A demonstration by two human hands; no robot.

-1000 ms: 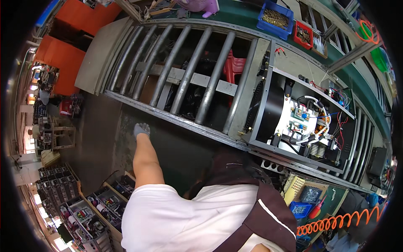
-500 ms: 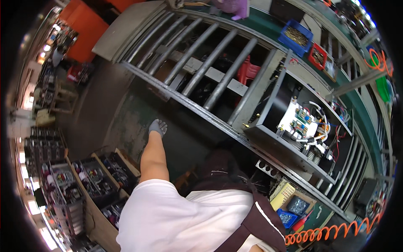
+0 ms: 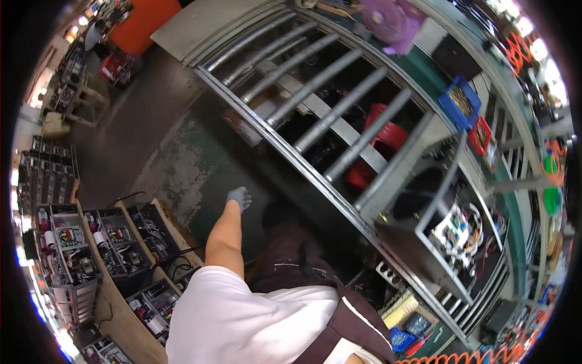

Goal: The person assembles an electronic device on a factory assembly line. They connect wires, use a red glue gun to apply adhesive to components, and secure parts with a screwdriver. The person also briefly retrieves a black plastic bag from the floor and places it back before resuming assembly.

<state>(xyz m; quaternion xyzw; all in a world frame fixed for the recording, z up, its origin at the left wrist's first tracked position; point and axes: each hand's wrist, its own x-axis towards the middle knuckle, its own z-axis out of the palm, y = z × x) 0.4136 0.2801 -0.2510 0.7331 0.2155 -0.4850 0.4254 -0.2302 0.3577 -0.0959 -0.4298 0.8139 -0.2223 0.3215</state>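
Note:
My left hand, in a grey glove, hangs over the dark floor between the roller conveyor and the units on my left. Its fingers look loosely apart, with nothing seen in them. Nothing is being touched by it. My right hand is out of sight. On the conveyor, to the right, sits an open metal case with circuit boards, white wires and coils inside.
Several open metal units with boards stand on wooden planks at left. Blue and red bins of small parts, and a purple fan, line the conveyor's far side. A red plastic stool shows beneath the rollers.
My view has turned, so the conveyor and case appear further right and more of the units shows at left. My left hand has shifted slightly lower in the picture.

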